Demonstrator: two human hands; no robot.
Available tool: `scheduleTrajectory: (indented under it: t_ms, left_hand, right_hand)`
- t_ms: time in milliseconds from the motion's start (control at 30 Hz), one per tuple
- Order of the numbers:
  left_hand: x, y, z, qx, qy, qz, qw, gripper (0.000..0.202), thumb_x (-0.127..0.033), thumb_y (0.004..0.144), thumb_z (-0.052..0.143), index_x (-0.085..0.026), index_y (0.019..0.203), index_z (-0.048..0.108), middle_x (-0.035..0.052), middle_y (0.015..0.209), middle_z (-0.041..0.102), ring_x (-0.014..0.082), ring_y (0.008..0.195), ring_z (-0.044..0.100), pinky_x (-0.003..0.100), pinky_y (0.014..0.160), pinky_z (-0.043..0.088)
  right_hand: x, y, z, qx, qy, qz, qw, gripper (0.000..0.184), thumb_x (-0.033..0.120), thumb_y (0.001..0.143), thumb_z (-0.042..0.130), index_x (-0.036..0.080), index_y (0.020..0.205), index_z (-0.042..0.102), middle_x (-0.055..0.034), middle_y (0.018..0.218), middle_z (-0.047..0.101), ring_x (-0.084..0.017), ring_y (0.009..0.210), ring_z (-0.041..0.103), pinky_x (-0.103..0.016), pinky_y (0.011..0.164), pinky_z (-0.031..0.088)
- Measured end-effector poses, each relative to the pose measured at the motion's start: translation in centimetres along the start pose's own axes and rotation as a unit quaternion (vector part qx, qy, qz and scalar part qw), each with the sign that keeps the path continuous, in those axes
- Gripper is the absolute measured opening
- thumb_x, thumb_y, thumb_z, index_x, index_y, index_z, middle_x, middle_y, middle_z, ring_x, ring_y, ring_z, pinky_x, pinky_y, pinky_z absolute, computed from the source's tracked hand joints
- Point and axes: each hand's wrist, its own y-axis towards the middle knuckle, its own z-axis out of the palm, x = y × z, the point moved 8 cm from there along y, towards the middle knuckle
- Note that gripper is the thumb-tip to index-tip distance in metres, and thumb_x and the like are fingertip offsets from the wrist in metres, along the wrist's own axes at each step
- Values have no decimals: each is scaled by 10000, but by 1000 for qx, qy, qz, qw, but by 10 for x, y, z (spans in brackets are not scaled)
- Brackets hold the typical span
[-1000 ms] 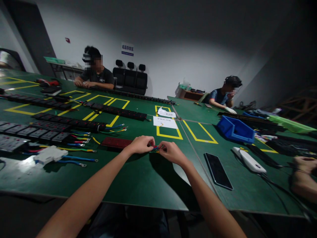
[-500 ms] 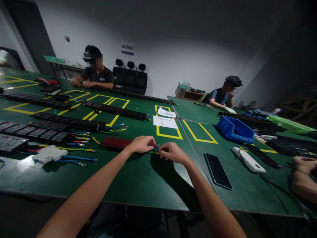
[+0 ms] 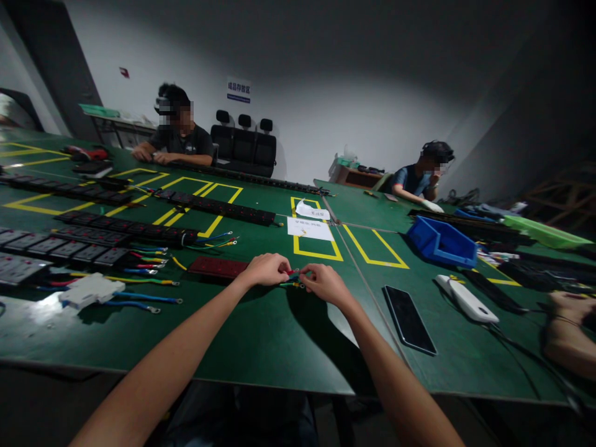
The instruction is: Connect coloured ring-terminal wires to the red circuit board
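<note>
- The left hand (image 3: 266, 270) lies at the centre of the frame, fingers curled in, thumb and forefinger closed in a pinch on one end of a bundle of coloured wires (image 3: 293, 277); no gap shows between the fingertips
- The right hand (image 3: 326, 284) sits just right of it, pinched shut in the same way on the other end; the fingertips of the two hands nearly meet
- The bundle spans the short gap between the hands, low over the green table (image 3: 261, 335); red, blue and green strands show, but their ends are too small to make out
- Over the last second little has changed; both hands stay in place and both pinches hold; the right hand's fingers have crept slightly toward the left, and the whole scene sits a touch higher in the frame; I judge this as fine fingertip work on the wires still under way, with nothing let go or picked up
- Just left of the left hand lies a dark red strip (image 3: 218, 267); further left are loose coloured leads (image 3: 149, 257) and rows of black power strips (image 3: 125, 226)
- Right of centre lie a black phone (image 3: 410, 320) and a white device (image 3: 460, 299); a blue bin (image 3: 442, 242) stands beyond them
- At the right edge rests a co-worker's arm (image 3: 568, 329), well apart from the wires
</note>
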Motion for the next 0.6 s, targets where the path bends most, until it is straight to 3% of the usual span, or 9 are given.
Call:
scheduleTrajectory:
  t_ms: [133, 300, 600]
  left_hand:
    - [2, 1, 1, -15, 2, -6, 1000, 172, -375, 776, 700, -303, 922, 755, -6, 954, 788, 232, 875, 723, 273, 729, 487]
    - [1, 1, 3, -19, 22, -2, 1000, 174, -397, 799, 670, -290, 922, 731, 4, 968, 777, 236, 894, 716, 280, 746, 489]
    - [0, -5, -1, -5, 0, 24, 1000, 211, -307, 842, 610, -284, 1028, 707, -3, 1038, 770, 211, 918, 711, 249, 721, 478]
  right_hand:
    - [0, 1, 1, -34, -31, 19, 999, 244, 421, 942, 578, 243, 967, 743, -30, 714, 734, -183, 666, 662, -241, 565, 337]
    - [-2, 3, 2, -43, -49, 28, 997, 149, 303, 892, 616, 247, 946, 743, -22, 733, 723, -171, 669, 657, -235, 567, 329]
    - [-22, 11, 26, 31, 182, 22, 983, 199, 260, 863, 657, 197, 1028, 566, 9, 721, 723, -118, 519, 657, -172, 448, 384]
